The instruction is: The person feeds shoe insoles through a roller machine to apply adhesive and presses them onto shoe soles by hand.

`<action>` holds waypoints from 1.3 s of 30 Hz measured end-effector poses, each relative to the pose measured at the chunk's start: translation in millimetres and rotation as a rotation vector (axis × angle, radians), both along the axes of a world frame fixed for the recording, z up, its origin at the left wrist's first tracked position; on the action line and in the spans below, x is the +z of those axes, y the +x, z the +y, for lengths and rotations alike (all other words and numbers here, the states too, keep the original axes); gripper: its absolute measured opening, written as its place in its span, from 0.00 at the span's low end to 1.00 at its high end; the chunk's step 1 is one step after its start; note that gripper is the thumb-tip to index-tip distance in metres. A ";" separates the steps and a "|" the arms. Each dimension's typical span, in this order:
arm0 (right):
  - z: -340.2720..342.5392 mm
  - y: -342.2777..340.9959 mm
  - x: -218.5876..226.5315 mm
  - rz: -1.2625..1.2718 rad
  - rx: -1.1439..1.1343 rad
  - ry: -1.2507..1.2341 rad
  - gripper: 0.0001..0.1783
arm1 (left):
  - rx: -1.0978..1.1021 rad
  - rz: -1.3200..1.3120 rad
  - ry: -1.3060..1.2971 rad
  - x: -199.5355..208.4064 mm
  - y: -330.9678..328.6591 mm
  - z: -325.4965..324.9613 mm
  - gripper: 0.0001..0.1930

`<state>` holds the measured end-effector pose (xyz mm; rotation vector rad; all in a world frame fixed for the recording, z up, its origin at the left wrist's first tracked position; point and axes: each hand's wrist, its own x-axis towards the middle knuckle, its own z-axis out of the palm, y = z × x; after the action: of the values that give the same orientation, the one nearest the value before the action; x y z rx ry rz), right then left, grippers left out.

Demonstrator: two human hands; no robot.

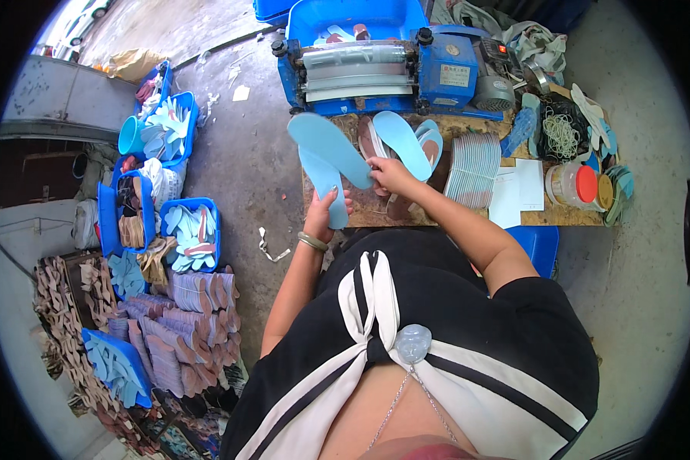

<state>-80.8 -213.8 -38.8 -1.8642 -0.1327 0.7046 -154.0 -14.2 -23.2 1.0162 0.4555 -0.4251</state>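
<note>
In my left hand (323, 215), thumb on top, a light blue insole (329, 186) points up and away from me. My right hand (392, 176) pinches the narrow end of another light blue insole (326, 144), which lies across the first at an angle and covers part of it. Just beyond my right hand a further blue insole (403, 143) rests on the wooden bench (452, 216), partly over a brownish insole (369, 138). To its right is a smaller pair of blue and brown pieces (431, 144). A tied stack of insoles (474, 170) stands beside them.
A blue roller machine (360, 73) with a motor (494, 92) fills the bench's far side. White papers (530, 184) and a red-lidded jar (571, 184) are at the right. On the floor at left are blue bins (218, 230) of insoles and bundled stacks (165, 337).
</note>
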 end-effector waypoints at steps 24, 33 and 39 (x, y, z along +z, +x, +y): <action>2.9 126.2 -39.3 0.390 -0.513 0.522 0.10 | 0.186 0.162 -0.016 -26.4 -24.7 -0.5 0.14; 9.3 123.9 -36.3 0.296 -0.662 0.640 0.19 | 0.138 -0.089 -0.076 -28.9 -6.5 -8.7 0.15; 13.1 42.2 -4.7 0.531 0.066 0.268 0.18 | 0.422 0.050 -0.076 0.6 21.0 -23.1 0.19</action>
<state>-38.5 -200.7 -43.5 -1.3739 0.0536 1.1442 -133.0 -37.3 -22.6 0.8095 0.6769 -0.0886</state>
